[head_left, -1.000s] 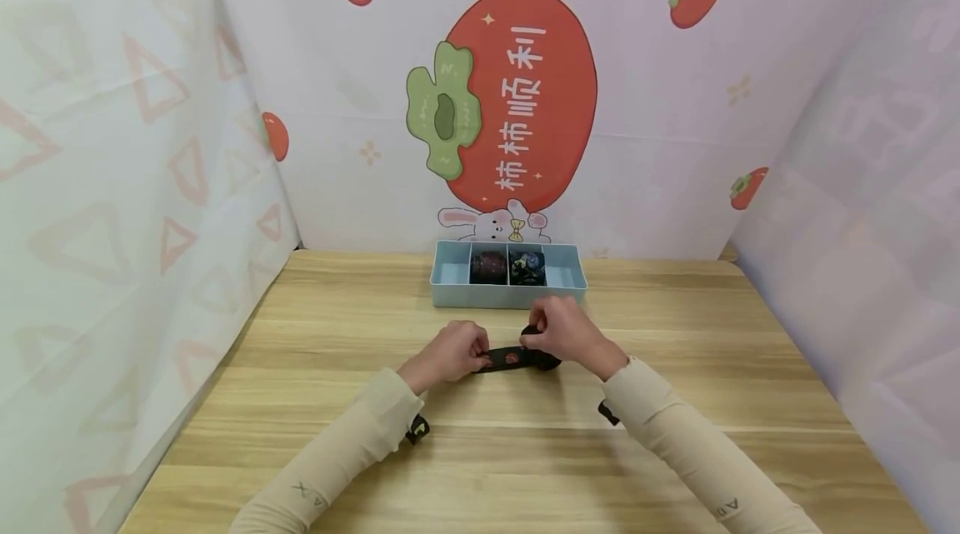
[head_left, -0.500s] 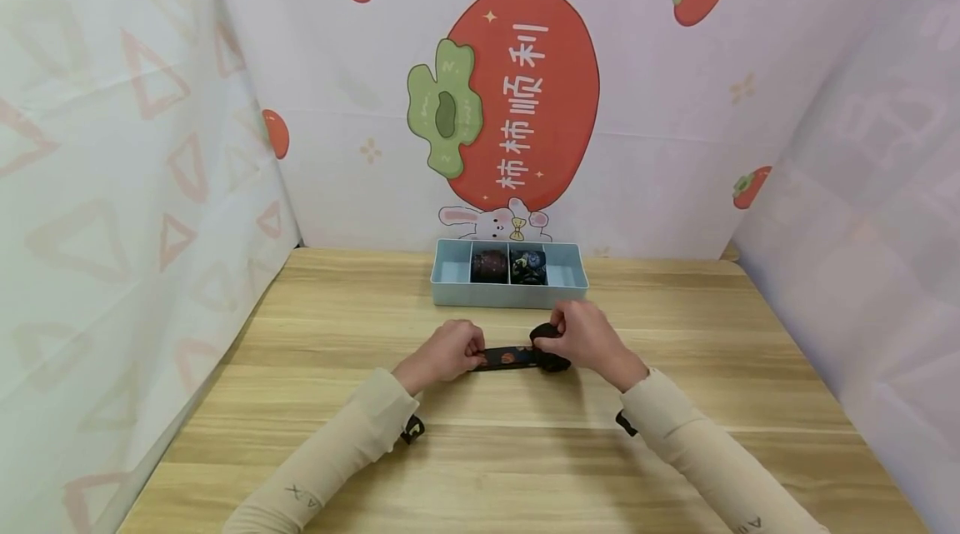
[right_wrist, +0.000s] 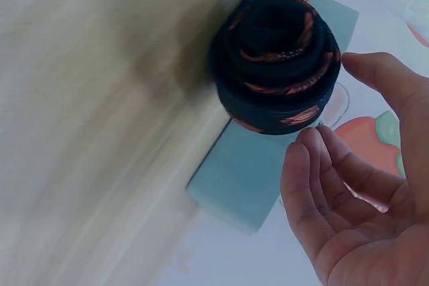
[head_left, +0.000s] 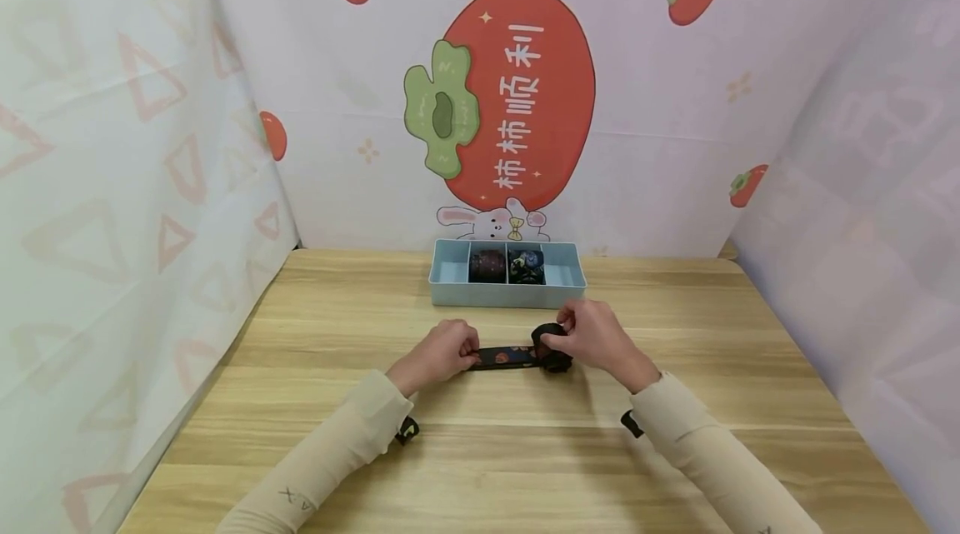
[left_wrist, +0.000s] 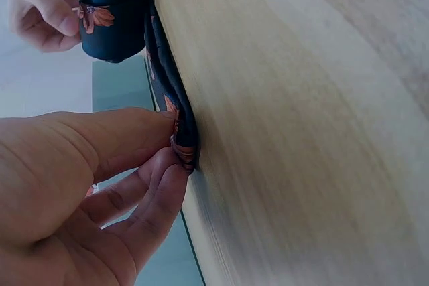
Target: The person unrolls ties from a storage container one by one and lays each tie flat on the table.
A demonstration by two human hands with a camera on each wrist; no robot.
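Observation:
A dark necktie (head_left: 507, 356) with orange flowers lies partly stretched out on the table, one part wound into a roll (right_wrist: 275, 65). My left hand (head_left: 442, 351) pinches its flat end between thumb and fingers; the left wrist view shows that end (left_wrist: 181, 145) held against the wood. At the rolled part, my right hand (head_left: 600, 342) has its thumb on one side and bent fingers on the other, lightly gripping it. The roll's coiled layers show in the right wrist view. Part of it is hidden by my fingers in the head view.
Behind the hands stands a light blue divided box (head_left: 487, 295). Its two middle compartments hold a dark red rolled tie (head_left: 487, 266) and a dark blue patterned one (head_left: 526, 267). Printed cloth (head_left: 660, 84) hangs along the table's back and sides.
The right hand and the roll have shifted a little to the right, and more of the flat strip shows between the hands. The left hand keeps its pinch in nearly the same spot.

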